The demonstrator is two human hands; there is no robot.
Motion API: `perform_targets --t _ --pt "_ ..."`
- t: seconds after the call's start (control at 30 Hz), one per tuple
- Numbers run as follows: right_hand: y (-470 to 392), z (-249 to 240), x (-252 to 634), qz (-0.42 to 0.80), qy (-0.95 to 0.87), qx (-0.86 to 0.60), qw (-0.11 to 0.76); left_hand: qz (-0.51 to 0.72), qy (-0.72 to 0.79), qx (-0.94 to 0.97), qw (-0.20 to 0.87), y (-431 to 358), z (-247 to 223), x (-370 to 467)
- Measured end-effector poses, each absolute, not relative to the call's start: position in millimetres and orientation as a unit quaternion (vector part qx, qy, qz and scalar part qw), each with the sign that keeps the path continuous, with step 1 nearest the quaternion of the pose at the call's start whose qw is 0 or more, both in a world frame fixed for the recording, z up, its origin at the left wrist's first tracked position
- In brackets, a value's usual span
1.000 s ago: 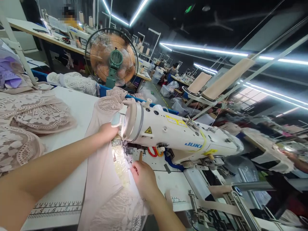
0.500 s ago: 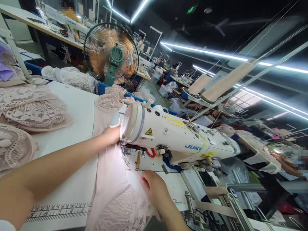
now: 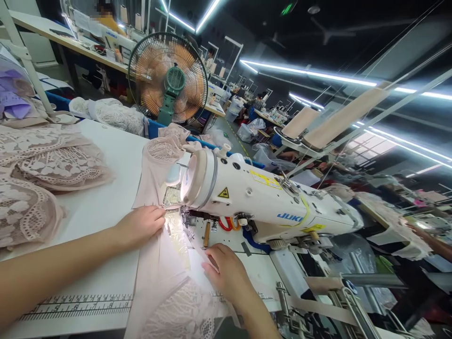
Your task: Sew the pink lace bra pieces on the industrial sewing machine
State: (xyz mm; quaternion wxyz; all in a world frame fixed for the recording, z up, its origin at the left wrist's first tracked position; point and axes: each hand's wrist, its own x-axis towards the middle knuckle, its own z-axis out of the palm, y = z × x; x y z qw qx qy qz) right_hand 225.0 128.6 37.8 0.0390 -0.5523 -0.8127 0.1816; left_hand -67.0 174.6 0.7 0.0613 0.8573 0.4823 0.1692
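Pressing the left hand (image 3: 143, 227) onto pale beige fabric (image 3: 151, 282), just beside the head of a white sewing machine (image 3: 264, 202). Curling the right hand (image 3: 228, 270) at the fabric's right edge, with thumb and forefinger apart and their hold on it unclear. Flanked on the left by lace pieces (image 3: 63, 165) heaped on the white table (image 3: 123, 160). Facing a fan (image 3: 174, 80) beyond it, with thread cones (image 3: 353, 115) to the right, beneath strip lights (image 3: 318, 74).
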Motion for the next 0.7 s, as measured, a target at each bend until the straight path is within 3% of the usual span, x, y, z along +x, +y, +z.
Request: perform_targets --t 0.37,0.7 --pt "148.0 25.0 187.8 0.093 -0.811 -0.576 -0.029 0.034 0.49 0.87 -0.037 170.0 10.7 -121.8" --pt "143.1 38.9 179.6 0.065 -0.82 -0.568 -0.034 -0.043 0.54 0.84 0.013 149.5 25.6 -145.7"
